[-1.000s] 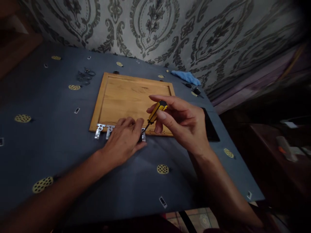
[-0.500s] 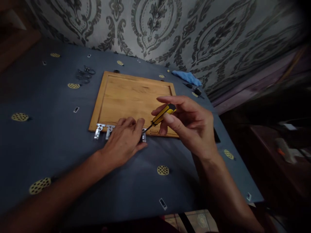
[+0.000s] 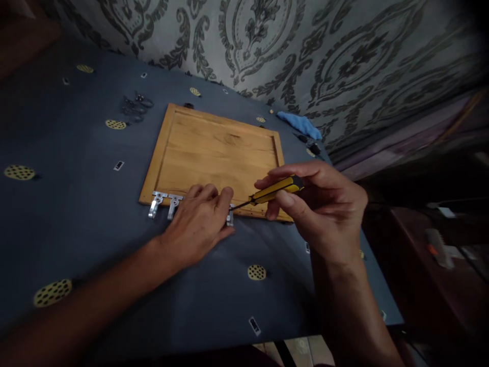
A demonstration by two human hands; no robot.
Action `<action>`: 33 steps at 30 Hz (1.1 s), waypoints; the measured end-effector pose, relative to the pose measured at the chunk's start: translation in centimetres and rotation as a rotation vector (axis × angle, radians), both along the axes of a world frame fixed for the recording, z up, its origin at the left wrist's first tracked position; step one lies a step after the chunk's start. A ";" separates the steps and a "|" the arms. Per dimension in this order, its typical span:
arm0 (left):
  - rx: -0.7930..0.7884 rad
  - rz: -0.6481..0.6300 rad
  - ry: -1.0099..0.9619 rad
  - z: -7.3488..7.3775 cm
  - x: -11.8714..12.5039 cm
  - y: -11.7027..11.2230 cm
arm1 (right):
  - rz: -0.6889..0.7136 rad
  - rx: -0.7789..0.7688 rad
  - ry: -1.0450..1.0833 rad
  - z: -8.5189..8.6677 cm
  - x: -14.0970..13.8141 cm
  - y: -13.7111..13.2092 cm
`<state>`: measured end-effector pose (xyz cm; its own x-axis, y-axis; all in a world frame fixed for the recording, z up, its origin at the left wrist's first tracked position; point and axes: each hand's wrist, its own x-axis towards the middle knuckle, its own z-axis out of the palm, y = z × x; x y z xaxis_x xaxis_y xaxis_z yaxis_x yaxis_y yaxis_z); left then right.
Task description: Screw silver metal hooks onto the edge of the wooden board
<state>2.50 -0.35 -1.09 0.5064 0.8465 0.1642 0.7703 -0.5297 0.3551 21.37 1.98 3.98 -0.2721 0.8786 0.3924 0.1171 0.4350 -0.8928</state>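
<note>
A wooden panel (image 3: 217, 148) with a raised frame lies flat on the table. Along its near edge are silver metal hinges, one at the left corner (image 3: 156, 205) and another beside it (image 3: 174, 206). My left hand (image 3: 200, 219) is closed over that edge, fingers bent on the wood and thumb below, gripping a further hinge (image 3: 229, 218) that shows only in part. Between thumb and fingertips, my right hand (image 3: 321, 204) holds a yellow and black screwdriver (image 3: 275, 190). It tilts low, with its tip at the hinge by my left fingers; the exact contact is hidden.
A blue-grey cloth with pineapple prints covers the table (image 3: 95, 219). Dark metal pieces (image 3: 136, 106) lie at the back left. A blue rag (image 3: 300, 124) and a black tool (image 3: 308, 144) lie at the back right, near the patterned wall (image 3: 263, 46).
The screwdriver has tipped to a flatter angle as my right hand shifted right and slightly down. My left hand stays at the hinge. The whole view has turned slightly.
</note>
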 end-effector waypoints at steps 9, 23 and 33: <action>-0.009 -0.002 -0.026 -0.1 -0.1 -0.1 | -0.207 0.143 0.109 -0.7 -0.6 -0.5; 0.055 -0.001 -0.007 -0.3 0.0 0.0 | -0.256 0.170 0.026 -0.9 -0.8 -0.9; 0.054 0.008 -0.011 -0.2 0.0 -0.1 | -0.232 0.100 -0.004 -1.3 -0.9 -0.8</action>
<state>2.48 -0.41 -1.32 0.4973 0.8403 0.2156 0.7709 -0.5421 0.3345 20.51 1.20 2.65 -0.0698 0.8746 0.4799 0.2274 0.4823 -0.8460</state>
